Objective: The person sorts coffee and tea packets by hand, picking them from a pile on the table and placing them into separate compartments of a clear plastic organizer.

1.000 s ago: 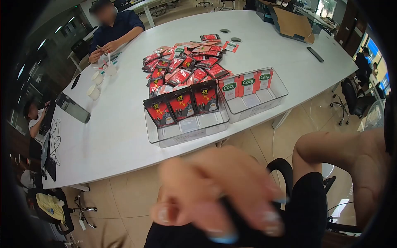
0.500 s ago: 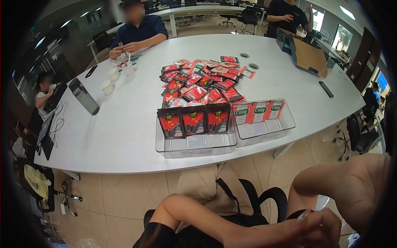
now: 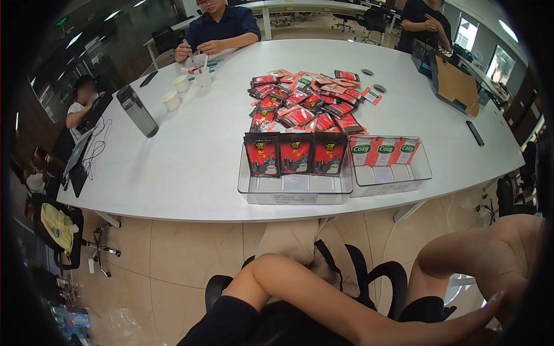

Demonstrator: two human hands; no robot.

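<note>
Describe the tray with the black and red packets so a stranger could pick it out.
On the big white oval table, at its near edge before the heap of red sachets, sit two clear plastic trays. It is the left tray, holding three upright black-and-red packets; the right tray holds white-and-red packets with green Cozy labels.
</note>
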